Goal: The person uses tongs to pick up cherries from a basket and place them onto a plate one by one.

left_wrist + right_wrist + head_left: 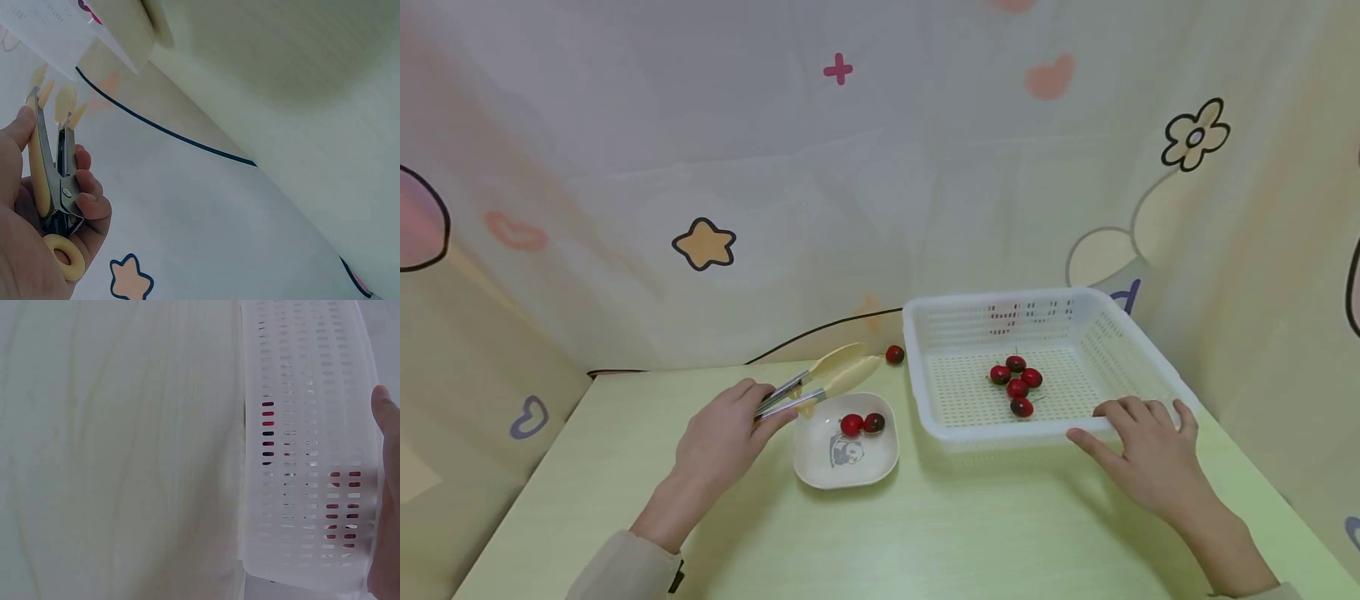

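My left hand (722,429) holds a pair of tongs (853,375) with cream tips and metal arms. Their tips stand apart over the far left edge of a small white dish (846,475) with a panda print. In the left wrist view, thumb and fingers wrap the tongs' metal arms, and a cream ring (76,270) shows at the handle end. Two cherries (852,425) lie in the dish. My right hand (1157,454) grips the front rim of a white plastic basket (1000,435), thumb outside and fingers over the rim. Several dark red cherries (1017,389) are grouped inside the basket.
One more cherry (895,355) sits on the table (925,533) by the basket's back left corner. A patterned curtain (880,192) hangs right behind the table's back edge and along both sides. The dish stands just left of the basket.
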Available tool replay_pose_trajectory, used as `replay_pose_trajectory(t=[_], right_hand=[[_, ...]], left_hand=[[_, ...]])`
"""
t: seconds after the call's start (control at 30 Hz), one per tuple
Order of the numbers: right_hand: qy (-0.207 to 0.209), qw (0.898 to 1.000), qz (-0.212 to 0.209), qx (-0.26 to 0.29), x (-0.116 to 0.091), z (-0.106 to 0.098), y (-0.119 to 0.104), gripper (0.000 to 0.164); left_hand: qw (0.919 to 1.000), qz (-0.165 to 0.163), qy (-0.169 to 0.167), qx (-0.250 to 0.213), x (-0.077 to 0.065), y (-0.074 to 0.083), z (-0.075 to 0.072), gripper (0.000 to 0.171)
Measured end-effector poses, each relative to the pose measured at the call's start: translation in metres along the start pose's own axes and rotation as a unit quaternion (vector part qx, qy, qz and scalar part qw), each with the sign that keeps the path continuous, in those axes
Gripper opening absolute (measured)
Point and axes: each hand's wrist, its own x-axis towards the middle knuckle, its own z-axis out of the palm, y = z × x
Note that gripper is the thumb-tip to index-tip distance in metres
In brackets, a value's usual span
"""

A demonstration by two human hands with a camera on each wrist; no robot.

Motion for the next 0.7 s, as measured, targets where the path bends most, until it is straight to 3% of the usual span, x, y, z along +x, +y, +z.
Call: replay_pose_trajectory(t=[0.23,0.57,0.7], right_hand=[[0.002,1.0,-0.002,0.004,0.0,0.0,0.001,0.047],[0.005,1.0,0.0,0.004,-0.001,0.001,0.003,0.047],[0.006,1.0,-0.003,0.005,-0.001,0.002,0.002,0.047]], left_hand=[[0.9992,-0.002,-0.031,0.024,0.021,-0.001,0.014,0.051],[0.993,0.031,-0.051,0.102,0.064,0.016,0.032,0.052],[0.99,0.025,-0.076,0.116,0.078,0.021,0.037,0.051]])
